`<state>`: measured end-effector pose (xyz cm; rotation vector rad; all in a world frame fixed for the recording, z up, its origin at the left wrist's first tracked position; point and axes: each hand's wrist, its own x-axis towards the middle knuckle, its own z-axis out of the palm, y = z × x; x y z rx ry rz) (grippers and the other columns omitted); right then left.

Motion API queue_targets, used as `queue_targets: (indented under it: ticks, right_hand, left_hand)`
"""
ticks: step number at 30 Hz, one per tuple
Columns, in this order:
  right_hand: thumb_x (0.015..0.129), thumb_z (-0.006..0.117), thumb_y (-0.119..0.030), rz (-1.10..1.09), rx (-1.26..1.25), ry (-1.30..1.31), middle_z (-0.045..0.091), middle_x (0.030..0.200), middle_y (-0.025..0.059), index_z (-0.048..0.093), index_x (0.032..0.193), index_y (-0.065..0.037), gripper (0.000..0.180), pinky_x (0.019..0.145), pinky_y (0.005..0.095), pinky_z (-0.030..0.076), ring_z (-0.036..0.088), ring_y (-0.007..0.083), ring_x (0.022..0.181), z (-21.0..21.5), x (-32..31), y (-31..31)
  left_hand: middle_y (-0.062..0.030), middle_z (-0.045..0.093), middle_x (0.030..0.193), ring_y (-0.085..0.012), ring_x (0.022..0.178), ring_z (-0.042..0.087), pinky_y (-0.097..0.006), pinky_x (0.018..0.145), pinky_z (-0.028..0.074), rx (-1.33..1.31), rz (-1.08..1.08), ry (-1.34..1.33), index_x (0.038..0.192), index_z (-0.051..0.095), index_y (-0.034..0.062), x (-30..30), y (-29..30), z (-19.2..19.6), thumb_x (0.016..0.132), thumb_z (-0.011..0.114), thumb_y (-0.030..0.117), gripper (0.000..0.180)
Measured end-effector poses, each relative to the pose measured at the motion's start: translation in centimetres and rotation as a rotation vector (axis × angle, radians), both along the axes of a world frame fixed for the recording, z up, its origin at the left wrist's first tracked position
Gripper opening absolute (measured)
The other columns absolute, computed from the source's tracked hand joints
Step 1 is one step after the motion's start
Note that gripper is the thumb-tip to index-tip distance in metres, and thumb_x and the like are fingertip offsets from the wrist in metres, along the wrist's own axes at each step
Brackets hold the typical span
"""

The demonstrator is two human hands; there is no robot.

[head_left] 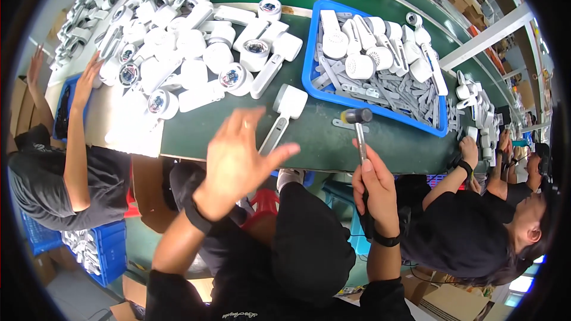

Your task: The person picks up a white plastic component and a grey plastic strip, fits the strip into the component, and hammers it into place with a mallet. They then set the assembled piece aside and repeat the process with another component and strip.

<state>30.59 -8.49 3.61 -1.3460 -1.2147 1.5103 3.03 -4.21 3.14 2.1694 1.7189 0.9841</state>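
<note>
My right hand [377, 187] is closed around the handle of a small mallet [358, 116], its dark round head raised over the table edge. My left hand [238, 151] is open, fingers spread, hovering in front of a white handheld fan [290, 102]. That fan lies on the green table with its grey-striped handle toward me, partly behind the hand; I cannot tell whether they touch. Behind the mallet head rests a flat grey strip [350, 124]. A blue tray [307, 74] to the right holds several white fans on top of many loose grey strips [410, 98].
A large pile of white fans [190, 44] covers the left and back of the table [250, 116]. Co-workers sit close on both sides, one person [470, 226] at right, another [71, 178] at left. A blue crate [110, 255] of white parts stands on the floor.
</note>
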Motion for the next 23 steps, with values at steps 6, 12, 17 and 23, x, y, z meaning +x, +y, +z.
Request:
queue_targets:
  ticks: [6,12,17,23]
  right_hand:
    - [0.114,0.039,-0.025,0.189,-0.127,0.027,0.045,0.066,-0.0012,0.042,0.155,-0.004,0.046,0.040,0.0215,0.032,0.036,0.0053,0.040,2.0,-3.3,2.1]
    - [0.114,0.038,-0.024,0.243,-0.086,-0.098,0.042,0.064,-0.0034,0.041,0.156,-0.005,0.047,0.041,0.0219,0.032,0.038,0.0045,0.041,3.1,-5.8,2.6]
    - [0.113,0.041,-0.022,0.233,-0.027,-0.214,0.042,0.064,-0.0035,0.040,0.156,-0.003,0.047,0.041,0.0214,0.032,0.037,0.0038,0.042,-0.2,-6.3,3.0]
    - [0.113,0.040,-0.018,0.197,-0.006,-0.141,0.045,0.066,-0.0025,0.042,0.156,-0.003,0.046,0.040,0.0208,0.032,0.038,0.0035,0.042,2.9,-6.0,2.5]
  left_hand:
    - [-0.0134,0.070,0.089,-0.0345,0.086,0.069,-0.042,0.075,0.056,-0.010,0.050,0.044,0.105,0.075,0.0007,-0.8,-0.5,-2.8,0.082,0.080,0.013,0.027]
    - [-0.0118,0.069,0.087,-0.0331,0.081,0.067,-0.042,0.072,0.054,-0.032,0.018,0.058,0.103,0.076,0.0002,-1.4,-0.4,-2.7,0.081,0.080,0.013,0.025]
    - [-0.0115,0.067,0.086,-0.0328,0.080,0.066,-0.042,0.071,0.054,-0.030,0.010,0.056,0.103,0.076,0.0001,-1.0,-0.1,-2.5,0.081,0.081,0.013,0.026]
    - [-0.0111,0.065,0.086,-0.0318,0.081,0.066,-0.041,0.072,0.054,-0.032,0.001,0.086,0.104,0.073,0.0006,-1.5,-0.1,-2.7,0.082,0.078,0.012,0.026]
